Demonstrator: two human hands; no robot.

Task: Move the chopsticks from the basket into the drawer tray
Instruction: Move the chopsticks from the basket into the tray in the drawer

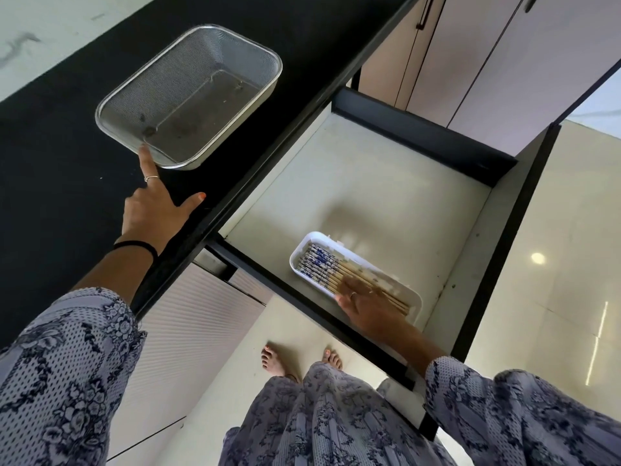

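A metal mesh basket (188, 95) stands on the black countertop, with no chopsticks in it. My left hand (153, 203) is spread open, its index fingertip touching the basket's near rim. In the open drawer lies a white tray (302, 247) with several chopsticks (322, 264), blue-patterned at one end and bare wood at the other. My right hand (364, 304), blurred by motion, lies flat over the wooden ends with fingers apart. Whether it grips any chopstick is not clear.
The drawer (369, 183) is pulled out wide, pale inside with dark walls. The black countertop (67, 146) runs left of it. Tall cupboard doors (487, 62) stand behind. My bare feet (275, 361) are on the glossy floor below the drawer front.
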